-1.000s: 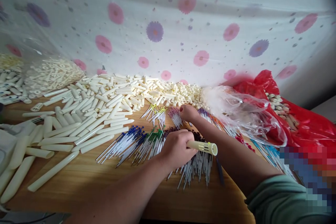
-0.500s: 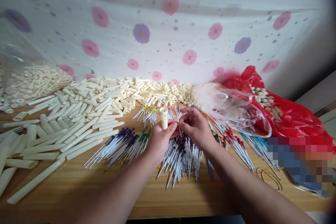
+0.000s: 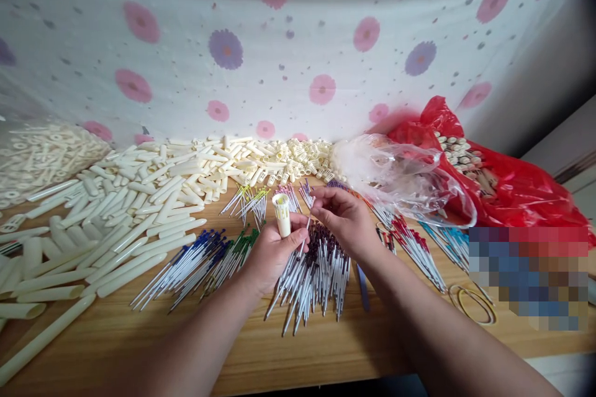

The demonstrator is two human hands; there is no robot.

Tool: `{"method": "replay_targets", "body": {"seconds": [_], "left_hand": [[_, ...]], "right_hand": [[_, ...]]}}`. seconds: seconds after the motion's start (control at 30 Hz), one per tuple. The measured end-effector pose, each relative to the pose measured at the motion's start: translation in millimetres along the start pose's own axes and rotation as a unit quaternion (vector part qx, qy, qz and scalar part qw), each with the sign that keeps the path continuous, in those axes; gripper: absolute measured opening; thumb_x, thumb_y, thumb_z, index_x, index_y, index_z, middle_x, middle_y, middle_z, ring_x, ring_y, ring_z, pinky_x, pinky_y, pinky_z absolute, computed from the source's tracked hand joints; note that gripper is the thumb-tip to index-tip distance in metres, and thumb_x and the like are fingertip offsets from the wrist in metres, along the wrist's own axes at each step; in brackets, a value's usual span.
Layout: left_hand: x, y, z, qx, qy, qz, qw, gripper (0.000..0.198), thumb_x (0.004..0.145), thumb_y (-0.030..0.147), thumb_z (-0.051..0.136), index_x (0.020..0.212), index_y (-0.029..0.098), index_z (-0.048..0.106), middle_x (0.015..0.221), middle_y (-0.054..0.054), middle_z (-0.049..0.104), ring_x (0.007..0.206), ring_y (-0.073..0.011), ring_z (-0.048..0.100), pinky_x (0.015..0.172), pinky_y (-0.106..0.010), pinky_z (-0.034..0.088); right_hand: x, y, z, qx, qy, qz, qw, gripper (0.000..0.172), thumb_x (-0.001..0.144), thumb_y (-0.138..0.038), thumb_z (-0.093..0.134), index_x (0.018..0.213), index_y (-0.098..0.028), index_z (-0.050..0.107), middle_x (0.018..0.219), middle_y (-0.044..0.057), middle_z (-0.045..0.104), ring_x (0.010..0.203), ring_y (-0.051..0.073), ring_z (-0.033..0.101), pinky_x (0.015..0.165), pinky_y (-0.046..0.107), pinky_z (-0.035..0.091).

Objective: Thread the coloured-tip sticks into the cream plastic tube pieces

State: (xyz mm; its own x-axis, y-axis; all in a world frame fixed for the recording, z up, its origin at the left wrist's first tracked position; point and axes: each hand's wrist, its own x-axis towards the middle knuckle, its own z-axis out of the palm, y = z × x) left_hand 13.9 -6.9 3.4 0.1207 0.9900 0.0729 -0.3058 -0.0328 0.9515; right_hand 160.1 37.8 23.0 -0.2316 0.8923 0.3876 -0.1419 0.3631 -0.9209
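My left hand point(image 3: 272, 254) is closed round a cream slotted pen tube point(image 3: 282, 218), held upright with its open end up and some yellow showing inside. My right hand point(image 3: 342, 218) is just right of it, thumb and finger pinching the top of a thin pen refill point(image 3: 308, 222). The refill's lower end passes by the left fingers. Under both hands lies a fan of dark-purple-tipped refills point(image 3: 314, 282). Blue-tipped refills point(image 3: 186, 267) and green-tipped refills point(image 3: 233, 260) lie to the left, with yellow-tipped refills point(image 3: 255, 201) behind.
Cream tubes point(image 3: 162, 192) are heaped at the left and back, beside a clear bag of small parts point(image 3: 46, 152). Red-tipped refills point(image 3: 416, 251), light-blue-tipped refills point(image 3: 449, 245), rubber bands point(image 3: 472, 305), a clear plastic bag point(image 3: 377, 170) and a red bag point(image 3: 531, 192) are on the right.
The camera view has turned slightly right. My right hand has drawn a little away from the left, and a refill now shows plainly in its pinch. The tube leans slightly left.
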Motion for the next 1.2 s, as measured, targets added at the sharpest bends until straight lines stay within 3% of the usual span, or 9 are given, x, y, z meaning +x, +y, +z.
{"method": "replay_targets", "body": {"seconds": [0.23, 0.37, 0.77, 1.1, 1.2], "left_hand": [[0, 2, 0.8, -0.012, 0.026, 0.004, 1.000, 0.019, 0.071, 0.029, 0.069, 0.075, 0.013, 0.060, 0.062, 0.002, 0.058, 0.055, -0.0088, 0.054, 0.055, -0.023, 0.043], [-1, 7, 0.3, -0.046, 0.013, -0.020, 0.999, 0.017, 0.071, 0.028, 0.069, 0.073, 0.013, 0.060, 0.057, 0.003, 0.055, 0.048, -0.0074, 0.049, 0.050, -0.022, 0.043], [-2, 9, -3.2, -0.118, -0.040, -0.063, 0.990, 0.013, 0.074, 0.025, 0.068, 0.073, 0.013, 0.062, 0.051, 0.004, 0.052, 0.044, -0.0061, 0.046, 0.048, -0.021, 0.044], [-2, 10, -5.3, -0.097, -0.084, -0.069, 0.989, 0.015, 0.073, 0.028, 0.068, 0.071, 0.014, 0.062, 0.049, 0.005, 0.048, 0.043, -0.0063, 0.043, 0.049, -0.023, 0.042], [0, 10, -7.7, -0.027, -0.064, -0.026, 0.997, 0.016, 0.074, 0.032, 0.066, 0.075, 0.016, 0.063, 0.059, 0.002, 0.055, 0.051, -0.0093, 0.049, 0.054, -0.025, 0.044]], "right_hand": [[-5, -3, 6, 0.014, -0.027, 0.018, 0.999, 0.019, 0.071, -0.024, 0.067, 0.090, -0.020, 0.063, 0.077, -0.001, 0.060, 0.062, 0.009, 0.057, 0.059, 0.025, 0.049], [-4, -4, 4, 0.035, -0.029, 0.025, 0.999, 0.016, 0.073, -0.025, 0.067, 0.088, -0.021, 0.066, 0.080, 0.001, 0.064, 0.070, 0.010, 0.059, 0.064, 0.025, 0.049], [-5, -6, 3, 0.003, -0.045, -0.009, 0.999, 0.012, 0.073, -0.026, 0.069, 0.082, -0.019, 0.064, 0.076, 0.000, 0.061, 0.067, 0.010, 0.056, 0.063, 0.025, 0.047], [-6, -11, 1, -0.022, -0.079, -0.005, 0.997, 0.011, 0.076, -0.028, 0.066, 0.079, -0.018, 0.061, 0.071, -0.001, 0.060, 0.062, 0.009, 0.056, 0.059, 0.026, 0.047], [-5, -18, -4, -0.080, -0.103, -0.029, 0.991, 0.011, 0.080, -0.027, 0.061, 0.076, -0.017, 0.058, 0.066, -0.001, 0.059, 0.059, 0.010, 0.055, 0.057, 0.026, 0.047]]}}
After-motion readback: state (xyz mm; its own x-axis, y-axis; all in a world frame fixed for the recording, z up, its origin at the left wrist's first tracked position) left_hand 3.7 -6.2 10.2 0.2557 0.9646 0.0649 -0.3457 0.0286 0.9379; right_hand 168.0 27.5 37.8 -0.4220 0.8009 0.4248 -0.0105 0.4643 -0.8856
